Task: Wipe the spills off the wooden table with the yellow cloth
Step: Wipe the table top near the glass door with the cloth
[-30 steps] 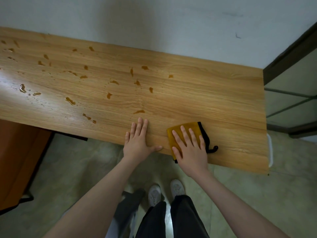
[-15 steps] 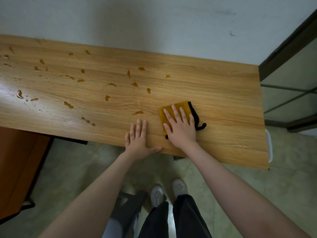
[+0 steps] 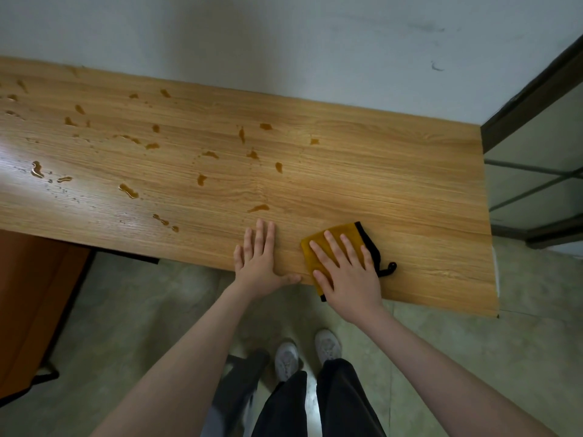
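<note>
The wooden table (image 3: 394, 184) stretches from the left edge to the right, against a white wall. Several brown spills dot its left and middle parts, such as one drop (image 3: 258, 208) just beyond my left fingertips and another (image 3: 128, 190) further left. A folded yellow cloth (image 3: 342, 232) with a black edge and loop lies near the table's front edge. My right hand (image 3: 345, 272) presses flat on it with straight, spread fingers. My left hand (image 3: 259, 260) rests flat on the bare wood to the cloth's left.
A reddish-brown cabinet (image 3: 34, 294) stands under the table's left part. A dark-framed glass door (image 3: 536, 171) is at the right. My shoes (image 3: 307, 354) and dark trousers are on the tiled floor below the table edge.
My right hand has pulled the cloth back from the middle of the table toward the front edge. My left hand has stayed in place.
</note>
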